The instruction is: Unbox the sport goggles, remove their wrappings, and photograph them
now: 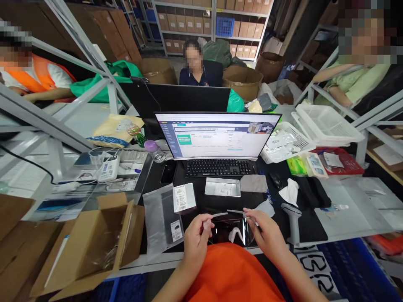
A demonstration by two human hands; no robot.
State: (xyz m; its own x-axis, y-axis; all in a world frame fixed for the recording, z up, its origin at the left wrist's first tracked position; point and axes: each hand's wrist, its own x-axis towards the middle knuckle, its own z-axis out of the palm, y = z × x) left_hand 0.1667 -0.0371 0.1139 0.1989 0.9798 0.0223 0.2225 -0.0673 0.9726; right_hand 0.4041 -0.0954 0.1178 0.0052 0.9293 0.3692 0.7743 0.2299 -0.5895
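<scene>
left hand [200,230] pinches pale strip [219,214] — right hand [262,230], another strip [236,212]

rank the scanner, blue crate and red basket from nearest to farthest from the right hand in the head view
1. scanner, just right of the right hand
2. red basket, ahead and farther right
3. blue crate, on background shelving

With forearms [297,265] extended, the left hand [195,238] and right hand [265,230] angle inward, fingers [253,214] pinched.
</scene>
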